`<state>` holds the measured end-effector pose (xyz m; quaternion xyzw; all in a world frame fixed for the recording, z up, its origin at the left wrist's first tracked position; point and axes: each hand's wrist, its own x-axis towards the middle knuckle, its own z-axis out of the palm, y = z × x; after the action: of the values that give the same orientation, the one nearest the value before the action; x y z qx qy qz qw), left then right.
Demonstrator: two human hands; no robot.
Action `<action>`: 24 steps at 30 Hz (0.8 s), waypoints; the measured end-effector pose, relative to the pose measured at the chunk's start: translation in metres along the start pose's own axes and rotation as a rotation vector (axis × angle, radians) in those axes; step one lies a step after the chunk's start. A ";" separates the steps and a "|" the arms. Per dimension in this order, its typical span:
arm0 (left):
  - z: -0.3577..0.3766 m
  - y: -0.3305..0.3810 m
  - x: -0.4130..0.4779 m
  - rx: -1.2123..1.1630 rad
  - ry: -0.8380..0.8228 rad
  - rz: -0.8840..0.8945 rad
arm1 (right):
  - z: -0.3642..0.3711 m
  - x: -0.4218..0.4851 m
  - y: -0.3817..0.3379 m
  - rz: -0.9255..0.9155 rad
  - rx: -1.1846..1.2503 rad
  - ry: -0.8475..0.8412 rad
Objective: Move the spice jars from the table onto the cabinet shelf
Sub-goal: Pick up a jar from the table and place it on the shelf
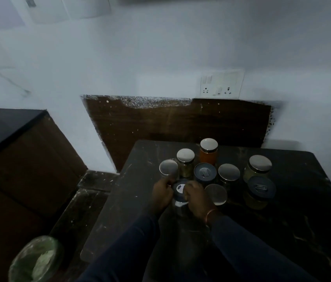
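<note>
Several spice jars stand clustered on a dark table [132,210]. Most have silver lids, such as the orange-filled jar [208,151] at the back and a pale one [259,166] at the right. Three have dark blue lids. The nearest blue-lidded jar [179,192] is clasped from both sides: my left hand [161,193] on its left, my right hand [198,197] on its right. Its base is hidden behind my hands, so whether it rests on the table is unclear. The dim, blurred picture hides fine detail.
A dark wooden cabinet [24,151] with a black top stands at the left, across a gap of floor. A bin lined with a green bag [36,259] sits at the lower left. A switch and socket plate [220,84] is on the white wall behind the table.
</note>
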<state>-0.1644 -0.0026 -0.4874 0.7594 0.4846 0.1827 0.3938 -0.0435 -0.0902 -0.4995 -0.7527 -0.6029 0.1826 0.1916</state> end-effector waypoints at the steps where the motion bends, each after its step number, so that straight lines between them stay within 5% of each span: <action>1: -0.004 0.003 0.002 -0.083 0.008 -0.048 | -0.009 0.002 -0.001 0.000 0.066 0.037; 6: -0.026 0.023 0.002 -0.804 -0.257 -0.189 | -0.071 0.008 -0.014 0.077 0.541 0.214; 8: -0.028 0.037 0.000 -0.908 -0.388 -0.192 | -0.084 0.009 -0.017 0.100 0.690 0.283; 18: -0.011 0.070 -0.001 -0.988 -0.361 -0.273 | -0.086 0.006 -0.014 0.279 0.931 0.563; 20: -0.008 0.079 -0.001 -0.910 -0.256 -0.248 | -0.083 0.004 -0.014 0.360 0.924 0.665; 24: 0.002 0.098 -0.005 -0.569 0.047 -0.076 | -0.078 0.003 -0.019 0.471 1.064 0.589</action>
<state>-0.1070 -0.0294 -0.4124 0.5950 0.4512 0.3141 0.5863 -0.0196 -0.0888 -0.4231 -0.6856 -0.1712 0.2794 0.6501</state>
